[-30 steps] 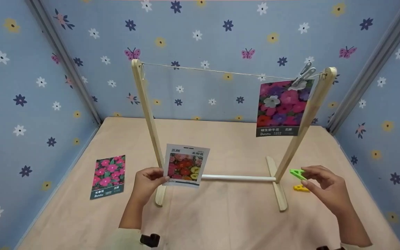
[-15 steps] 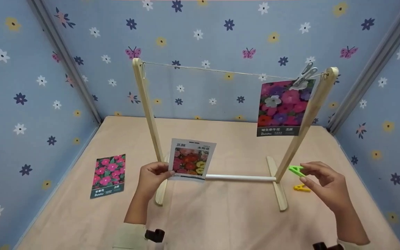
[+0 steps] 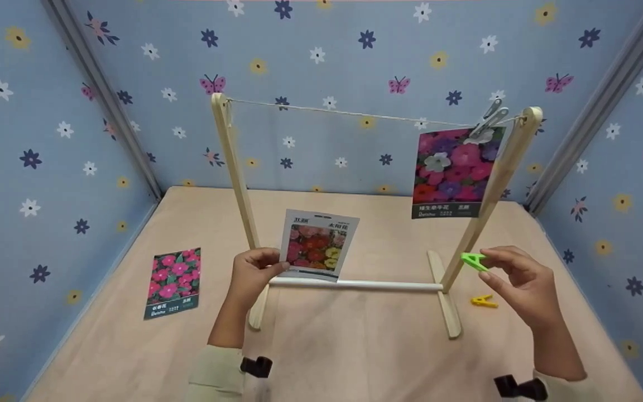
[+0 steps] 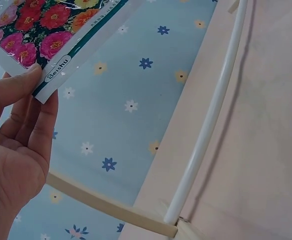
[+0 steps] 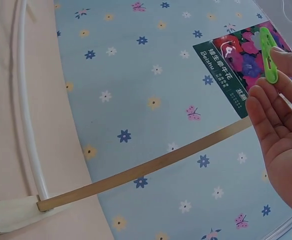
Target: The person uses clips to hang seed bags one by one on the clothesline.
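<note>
My left hand (image 3: pixel 254 276) pinches the lower left corner of a white-bordered flower seed packet (image 3: pixel 317 245) between thumb and fingers. The packet is raised above the table, in front of the wooden stand's left post (image 3: pixel 238 178). In the left wrist view, the thumb presses the printed front of the packet near its bottom strip. My right hand (image 3: pixel 522 285) pinches a green clothespin (image 3: pixel 473 261) by one end, beside the right post (image 3: pixel 492 195). A yellow clothespin (image 3: pixel 484 301) lies on the table below that hand.
A string (image 3: pixel 327 112) spans the two posts. Near its right end a grey clothespin (image 3: pixel 489 120) holds a second seed packet (image 3: pixel 455 173). Another packet with pink flowers (image 3: pixel 173 283) lies on the table at left. A white rod (image 3: pixel 388 286) joins the stand's feet.
My left hand has moved up and to the right with the seed packet. My right hand has risen slightly with the green clothespin, uncovering more of the yellow one.
</note>
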